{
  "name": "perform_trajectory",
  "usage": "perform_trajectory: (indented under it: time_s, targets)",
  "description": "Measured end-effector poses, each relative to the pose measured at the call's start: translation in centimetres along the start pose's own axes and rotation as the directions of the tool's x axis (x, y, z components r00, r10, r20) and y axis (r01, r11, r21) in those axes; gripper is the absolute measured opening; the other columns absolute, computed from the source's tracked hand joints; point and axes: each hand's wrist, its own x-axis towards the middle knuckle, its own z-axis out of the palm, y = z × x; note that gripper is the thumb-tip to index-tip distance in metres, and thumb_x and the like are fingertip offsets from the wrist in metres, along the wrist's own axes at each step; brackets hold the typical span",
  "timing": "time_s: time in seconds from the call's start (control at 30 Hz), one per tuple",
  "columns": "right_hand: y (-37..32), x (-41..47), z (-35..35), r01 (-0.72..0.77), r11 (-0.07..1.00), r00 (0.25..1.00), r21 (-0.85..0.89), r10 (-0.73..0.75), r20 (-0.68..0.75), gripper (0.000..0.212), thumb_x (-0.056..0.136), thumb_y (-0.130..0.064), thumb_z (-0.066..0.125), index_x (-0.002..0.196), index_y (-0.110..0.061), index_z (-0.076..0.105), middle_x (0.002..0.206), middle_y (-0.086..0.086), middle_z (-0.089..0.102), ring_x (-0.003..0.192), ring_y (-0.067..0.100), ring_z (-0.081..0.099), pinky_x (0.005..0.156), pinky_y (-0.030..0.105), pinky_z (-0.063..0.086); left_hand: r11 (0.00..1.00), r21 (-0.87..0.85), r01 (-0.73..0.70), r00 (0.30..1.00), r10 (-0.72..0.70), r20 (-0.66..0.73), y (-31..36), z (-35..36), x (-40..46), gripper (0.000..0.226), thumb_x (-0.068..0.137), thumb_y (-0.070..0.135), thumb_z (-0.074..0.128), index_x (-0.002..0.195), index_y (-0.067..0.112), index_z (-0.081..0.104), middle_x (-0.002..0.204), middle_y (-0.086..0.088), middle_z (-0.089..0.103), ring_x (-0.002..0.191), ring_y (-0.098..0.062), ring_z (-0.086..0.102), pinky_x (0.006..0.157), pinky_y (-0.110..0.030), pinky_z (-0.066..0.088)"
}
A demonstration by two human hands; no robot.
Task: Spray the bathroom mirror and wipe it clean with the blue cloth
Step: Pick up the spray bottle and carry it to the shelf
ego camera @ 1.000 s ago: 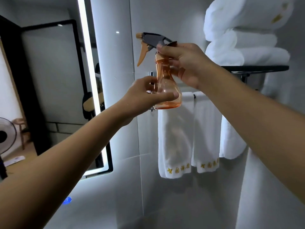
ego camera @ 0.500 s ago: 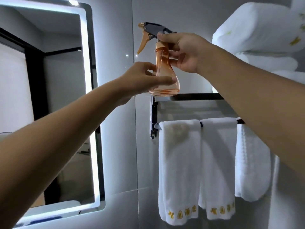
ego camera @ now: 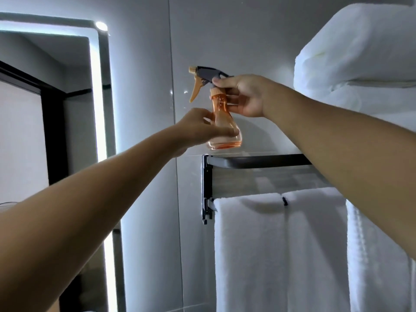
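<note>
An orange see-through spray bottle (ego camera: 221, 118) with a grey head and orange trigger is held up in front of the grey wall, nozzle pointing left. My right hand (ego camera: 243, 95) grips its neck just under the head. My left hand (ego camera: 200, 129) holds the bottle's lower body, fingers wrapped round the front. The lit-edge bathroom mirror (ego camera: 45, 109) hangs on the left wall. The bottle's base hovers just above the left end of a black shelf (ego camera: 258, 159). No blue cloth is in view.
White towels (ego camera: 281, 251) hang from a rail under the black shelf. Folded white towels (ego camera: 360, 59) are stacked on the shelf at the upper right. Grey tiled wall (ego camera: 144, 86) fills the gap between mirror and rack.
The view has tilted upward over the last second, so bottle and hands sit lower in frame. Both hands keep the same hold on the bottle, which now hovers just above the shelf's left end.
</note>
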Motion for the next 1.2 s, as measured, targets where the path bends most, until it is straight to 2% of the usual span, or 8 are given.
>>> perform_trajectory:
  time_s: [0.1,0.23,0.4,0.57,0.7,0.83,1.0,1.2]
  targets:
    - [0.9,1.4,-0.7,-0.035,0.999,0.999,0.005,0.035,0.027,0.033,0.086,-0.015,0.070,0.115,-0.003,0.062,0.101,0.009,0.068,0.086,0.021,0.071,0.075,0.033,0.060,1.000,-0.002,0.018,1.000,-0.018,-0.004,-0.9,0.6,1.4,0.037,0.078,0.032,0.077,0.106,0.017,0.057,0.095,0.003,0.061,0.095,-0.016,0.059,0.075,-0.023,0.048]
    - [1.6,3.1,-1.3,-0.066,0.996,0.997,-0.064,0.068,0.025,0.038,0.084,-0.018,0.072,0.118,-0.004,0.063,0.114,0.010,0.066,0.107,0.025,0.067,0.086,0.035,0.057,0.999,-0.001,0.045,0.999,-0.045,-0.015,-1.9,1.4,2.9,0.055,0.077,0.034,0.078,0.120,0.009,0.056,0.110,-0.005,0.061,0.101,-0.020,0.058,0.066,-0.019,0.044]
    - [2.4,4.4,-1.8,-0.081,0.993,0.996,-0.086,0.085,0.039,0.028,0.084,-0.018,0.073,0.107,-0.007,0.064,0.100,0.007,0.067,0.095,0.022,0.067,0.081,0.034,0.059,0.998,0.011,0.067,0.996,-0.066,-0.054,-3.1,1.8,4.4,0.065,0.073,0.035,0.081,0.126,0.009,0.054,0.118,-0.008,0.058,0.107,-0.023,0.056,0.063,-0.020,0.042]
    - [3.3,5.0,-2.5,-0.082,0.995,0.997,-0.061,0.082,-0.002,0.032,0.084,-0.019,0.074,0.111,-0.006,0.064,0.109,0.010,0.066,0.103,0.025,0.066,0.081,0.034,0.059,0.998,-0.004,0.065,0.996,-0.065,-0.063,-3.5,2.3,5.0,0.066,0.074,0.036,0.080,0.127,0.007,0.053,0.115,-0.006,0.058,0.102,-0.020,0.056,0.061,-0.019,0.042]
    - [3.6,5.1,-2.5,-0.093,0.994,0.996,-0.049,0.092,-0.007,0.026,0.085,-0.015,0.072,0.107,-0.006,0.062,0.105,0.010,0.064,0.099,0.023,0.063,0.078,0.034,0.058,0.998,-0.015,0.063,0.996,-0.064,-0.067,-3.8,2.7,5.4,0.061,0.072,0.034,0.082,0.120,0.006,0.059,0.112,-0.007,0.062,0.097,-0.019,0.059,0.061,-0.021,0.044]
    - [3.8,5.1,-2.2,-0.080,0.996,0.996,-0.029,0.079,-0.040,0.031,0.085,-0.012,0.072,0.112,-0.005,0.060,0.100,0.010,0.064,0.091,0.021,0.063,0.073,0.033,0.058,0.996,-0.063,0.069,0.995,-0.073,-0.072,-4.5,3.0,5.8,0.076,0.066,0.039,0.085,0.126,0.006,0.055,0.117,-0.010,0.062,0.101,-0.021,0.060,0.062,-0.023,0.046]
    - [3.8,5.1,-1.6,-0.081,0.995,0.991,-0.063,0.074,-0.109,0.032,0.082,-0.013,0.075,0.109,-0.005,0.061,0.098,0.010,0.065,0.089,0.021,0.064,0.070,0.033,0.057,0.994,-0.083,0.077,0.994,-0.084,-0.075,-4.6,3.1,5.8,0.075,0.068,0.038,0.084,0.129,0.007,0.051,0.116,-0.006,0.059,0.087,-0.011,0.057,0.056,-0.019,0.043]
    - [3.9,5.4,-1.5,-0.095,0.974,0.974,-0.206,0.049,-0.219,0.046,0.076,-0.025,0.082,0.113,-0.007,0.062,0.101,0.009,0.068,0.086,0.022,0.068,0.077,0.034,0.059,0.991,-0.099,0.095,0.991,-0.103,-0.083,-4.4,3.4,5.7,0.080,0.068,0.039,0.084,0.133,0.009,0.047,0.125,-0.008,0.055,0.105,-0.019,0.054,0.060,-0.020,0.042]
